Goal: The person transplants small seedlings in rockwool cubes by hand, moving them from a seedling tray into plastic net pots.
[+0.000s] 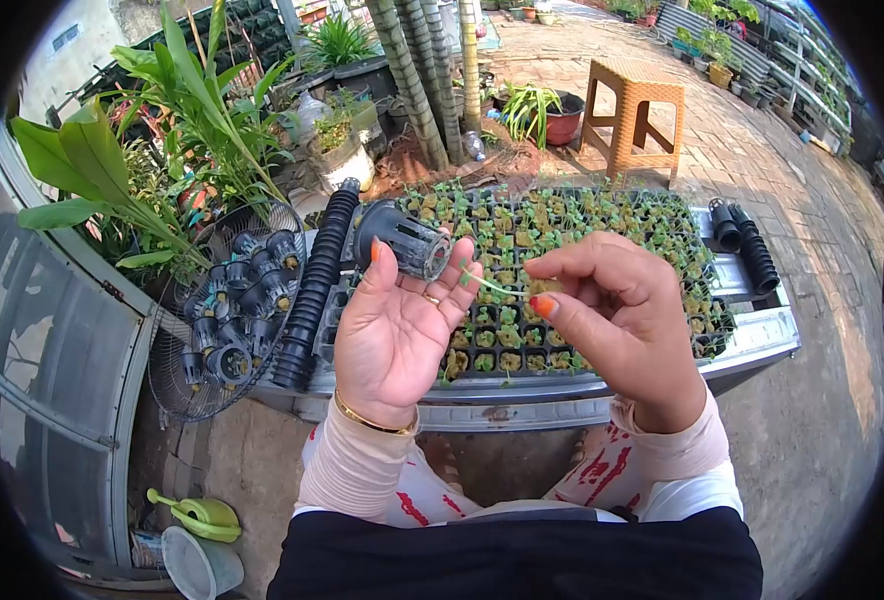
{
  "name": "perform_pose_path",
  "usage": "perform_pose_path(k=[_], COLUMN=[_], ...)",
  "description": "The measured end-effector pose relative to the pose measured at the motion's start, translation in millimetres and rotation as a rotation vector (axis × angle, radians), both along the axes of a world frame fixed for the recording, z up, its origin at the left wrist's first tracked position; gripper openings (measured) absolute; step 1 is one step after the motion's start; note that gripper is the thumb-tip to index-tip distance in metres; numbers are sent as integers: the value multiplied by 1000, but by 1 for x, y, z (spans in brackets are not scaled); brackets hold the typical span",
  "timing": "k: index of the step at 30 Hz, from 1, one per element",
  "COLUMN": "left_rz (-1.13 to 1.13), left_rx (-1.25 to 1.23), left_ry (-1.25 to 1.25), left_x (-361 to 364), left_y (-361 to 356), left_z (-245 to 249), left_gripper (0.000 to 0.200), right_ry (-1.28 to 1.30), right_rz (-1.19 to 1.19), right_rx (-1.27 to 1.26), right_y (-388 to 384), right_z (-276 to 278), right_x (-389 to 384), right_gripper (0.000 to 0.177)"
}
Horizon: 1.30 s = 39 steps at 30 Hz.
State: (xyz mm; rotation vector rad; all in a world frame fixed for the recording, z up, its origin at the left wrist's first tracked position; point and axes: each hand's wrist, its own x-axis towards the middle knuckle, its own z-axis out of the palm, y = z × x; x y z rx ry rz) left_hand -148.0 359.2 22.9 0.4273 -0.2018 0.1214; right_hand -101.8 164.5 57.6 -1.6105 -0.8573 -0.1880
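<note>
Inspected first: left hand (392, 335), palm turned up, thumb and fingers partly spread, loosely clamped on a black slotted net cup (404, 243). Carried on its side above the palm, between thumb and fingers, with open ring end toward the right hand. Gold-coloured bangle (375, 417) at the wrist.

Inspected next: right hand (536, 291), back of hand uppermost, thumb and index fingertips brought together in a pinch. Clamped on a small brownish plug (546, 286) at the base of a green seedling (490, 285). Held with stem pointing left, leafy tip just beside the left fingertips; contact there impossible to tell. Remaining fingers curled behind the index finger, partly hidden.

Noted beneath and beyond both hands: black seedling trays (562, 374), cells filled with similar plugs and seedlings, set on a metal bench (547, 411). At the left end of the trays, a long ribbed black stack (316, 285). Beside that, a wire basket (158, 365) with loose cups (230, 362). At the right end, two shorter black stacks (757, 256). Beyond the bench, a brown stool (634, 87) on brick paving (752, 135).
</note>
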Motion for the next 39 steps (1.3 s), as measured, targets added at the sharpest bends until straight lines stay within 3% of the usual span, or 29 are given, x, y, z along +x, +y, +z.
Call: perform_pose_path(k=[2, 12, 17, 39], left_rz=[-10, -25, -10, -158], left_rx=[35, 207, 279, 84], left_ry=[-2, 1, -3, 99], left_x=[2, 1, 2, 7], left_y=[0, -9, -11, -9], left_z=[-2, -4, -6, -9], left_gripper=[27, 32, 32, 37], right_ry=[-173, -34, -137, -265], right_rz=[-3, 13, 42, -26], right_rx=[-38, -50, -12, 26], right_y=[-1, -3, -3, -8], right_z=[-2, -5, -10, -10], right_x=[1, 7, 12, 9], right_gripper=[16, 11, 15, 22])
